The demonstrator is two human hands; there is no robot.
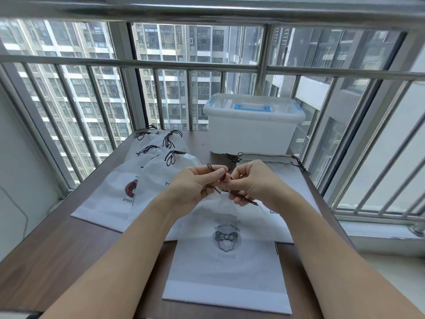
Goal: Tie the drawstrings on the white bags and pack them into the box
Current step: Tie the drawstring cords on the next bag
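A white bag [226,268] with a grey printed picture lies flat on the brown table [76,247] in front of me. Its dark drawstring [224,178] is lifted above its gathered mouth. My left hand [195,187] and my right hand [250,183] both pinch the drawstring, fingertips almost touching. Loose cord ends [248,200] trail under my right hand. The white plastic box [253,125] with blue clips and its lid on stands at the far end of the table.
Several white bags [147,171] with cinched dark cords lie overlapped on the left of the table. A flat pile of bags [285,178] with open mouths lies on the right, behind my right hand. Metal window bars [128,63] run behind and to the right.
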